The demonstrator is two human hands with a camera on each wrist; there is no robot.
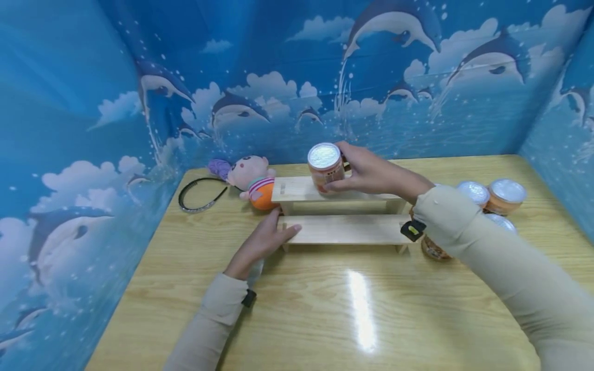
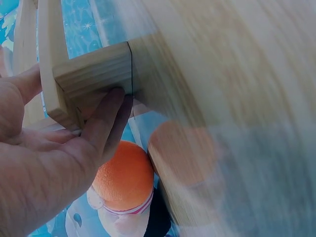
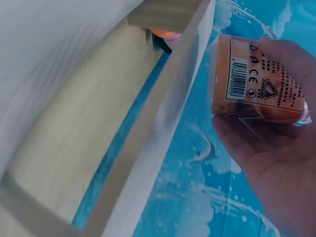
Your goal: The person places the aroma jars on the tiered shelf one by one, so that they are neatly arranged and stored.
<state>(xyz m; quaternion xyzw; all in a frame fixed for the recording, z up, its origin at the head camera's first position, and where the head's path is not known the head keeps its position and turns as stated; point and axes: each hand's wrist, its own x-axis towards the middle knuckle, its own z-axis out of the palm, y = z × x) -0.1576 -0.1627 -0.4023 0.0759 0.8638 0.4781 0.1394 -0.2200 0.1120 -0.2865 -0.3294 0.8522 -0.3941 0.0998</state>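
Observation:
My right hand (image 1: pixel 368 167) grips an orange-labelled jar (image 1: pixel 323 175) with a silvery lid at the left part of a two-step wooden rack's upper board (image 1: pixel 292 189). The jar is upright, its base close over that board. In the right wrist view, a barcode and printed symbols show on the label of the jar (image 3: pixel 259 79), with thumb and fingers round it. My left hand (image 1: pixel 266 238) holds the left end of the lower board (image 1: pixel 348 229), thumb over its top. The left wrist view shows the fingers of the left hand (image 2: pixel 64 153) against the rack's wooden leg (image 2: pixel 98 69).
Several similar jars (image 1: pixel 507 196) stand on the table right of the rack, partly behind my right forearm. A plush doll (image 1: pixel 262 193) in orange lies at the rack's left end, near a purple yarn ball (image 1: pixel 219 168) and a black headband (image 1: pixel 197 209). Dolphin-printed cloth (image 1: pixel 287 77) walls the table.

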